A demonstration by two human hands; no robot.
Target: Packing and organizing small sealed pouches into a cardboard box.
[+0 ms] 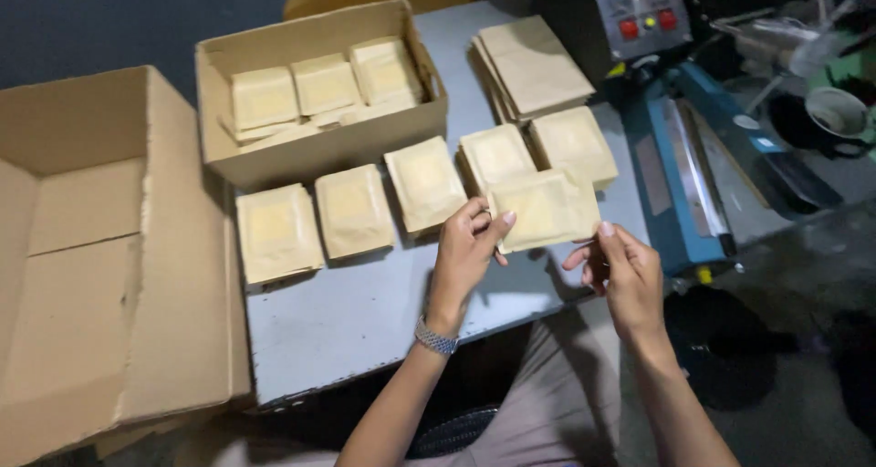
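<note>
Tan paper pouch [546,210], flat and squarish, is pinched between my two hands above the near edge of the grey table [365,312]. My left hand [464,253], with a metal watch band [435,339] at the wrist, grips the pouch's left edge with fingers closed on it; my right hand [625,271] holds its lower right corner between thumb and fingertips. The hands are apart, one at each end of the pouch. On the table just beyond it lies a row of similar pouches [354,210]. Behind the row stands a small open cardboard box [319,148] with more pouches inside, and a stack of flat empty bags [534,66]. To my left sits a large open carton [100,257]. To my right is a blue heat sealer [684,171].
</note>
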